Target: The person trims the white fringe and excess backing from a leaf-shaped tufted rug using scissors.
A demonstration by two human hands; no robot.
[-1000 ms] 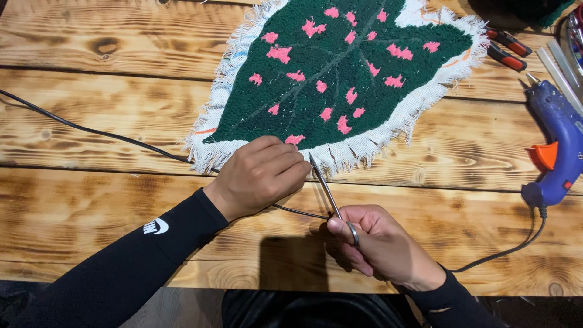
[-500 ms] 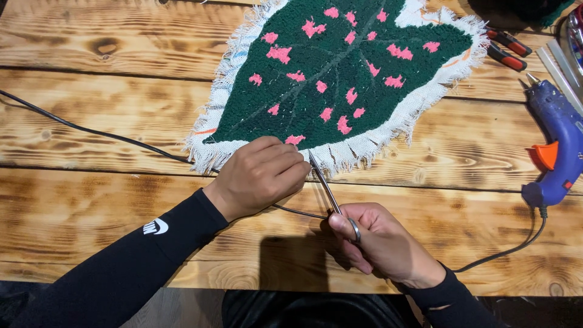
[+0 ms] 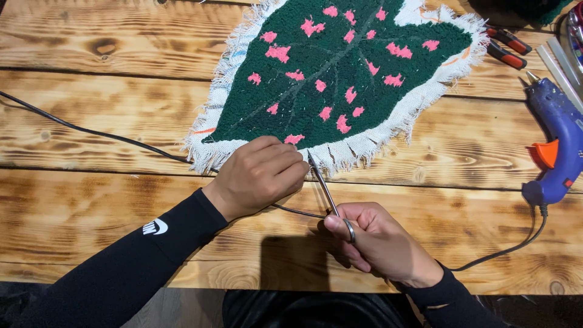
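Leaf-shaped tufted rug (image 3: 340,73) lies unmoved on the wooden table (image 3: 91,200). Left hand (image 3: 258,176) still pinches its near fringe. Right hand (image 3: 376,243), fingers clamped on scissors (image 3: 328,194), has shifted slightly rugward; trimming continues.

Blue glue gun (image 3: 555,143) with black cord (image 3: 91,130), red-handled pliers (image 3: 507,48) on wooden table (image 3: 109,79).

wooden table (image 3: 91,79) | leaf rug (image 3: 334,73) | black cable (image 3: 91,130) | blue glue gun (image 3: 555,143) | red pliers (image 3: 507,48)
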